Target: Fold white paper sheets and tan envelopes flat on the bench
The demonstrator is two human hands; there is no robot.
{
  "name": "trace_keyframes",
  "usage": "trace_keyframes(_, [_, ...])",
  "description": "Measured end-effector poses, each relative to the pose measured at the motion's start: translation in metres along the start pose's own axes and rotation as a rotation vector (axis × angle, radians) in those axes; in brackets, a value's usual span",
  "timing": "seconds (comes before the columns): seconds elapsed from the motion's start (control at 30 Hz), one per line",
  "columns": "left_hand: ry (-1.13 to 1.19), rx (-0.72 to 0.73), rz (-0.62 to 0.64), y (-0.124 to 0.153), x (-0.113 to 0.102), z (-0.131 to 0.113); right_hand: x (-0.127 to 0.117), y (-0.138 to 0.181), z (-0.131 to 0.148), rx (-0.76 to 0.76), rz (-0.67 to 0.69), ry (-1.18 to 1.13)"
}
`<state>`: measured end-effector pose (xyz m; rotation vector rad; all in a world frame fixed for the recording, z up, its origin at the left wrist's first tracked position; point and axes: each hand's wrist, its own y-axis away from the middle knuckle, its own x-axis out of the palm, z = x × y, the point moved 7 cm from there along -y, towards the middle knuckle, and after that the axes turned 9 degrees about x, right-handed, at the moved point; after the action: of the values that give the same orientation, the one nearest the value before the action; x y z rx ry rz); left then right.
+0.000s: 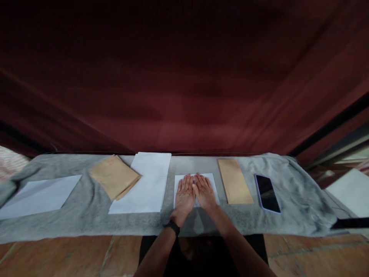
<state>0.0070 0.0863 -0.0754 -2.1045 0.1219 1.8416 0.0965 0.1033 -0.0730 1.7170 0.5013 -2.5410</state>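
Observation:
Both my hands lie flat, side by side, on a white sheet of paper point(212, 184) at the middle of the cloth-covered table. My left hand point(185, 194), with a black band on its wrist, presses the left part of the sheet with its fingers pointing away from me. Beside it my right hand point(205, 191) rests palm down on the right part, its thumb touching or nearly touching the left hand. Neither hand grips anything. Much of the sheet is hidden beneath them.
Left of the sheet is a stack of white paper point(147, 184), overlapped by brown envelopes point(113, 175). Another white sheet point(37, 194) lies far left. To the right are a long brown envelope stack point(235, 182) and a phone point(267, 193). A dark red curtain point(184, 96) hangs behind.

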Motion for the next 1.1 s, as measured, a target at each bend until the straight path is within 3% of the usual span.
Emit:
trace_keyframes(0.47, [0.002, -0.165, -0.055, 0.007, -0.006, 0.022, 0.001, 0.0, -0.024, 0.163, -0.122, 0.093])
trace_keyframes(0.63, [-0.003, -0.151, -0.063, 0.007, -0.009, 0.022, -0.003, 0.005, -0.031, 0.166, -0.21, 0.073])
trace_keyframes(0.83, [-0.021, -0.125, -0.081, 0.008, -0.01, 0.02, -0.004, 0.012, -0.036, 0.175, -0.198, 0.097])
trace_keyframes(1.1, [-0.025, -0.105, -0.113, 0.006, -0.013, 0.021, -0.022, 0.041, -0.036, 0.15, -0.279, 0.103])
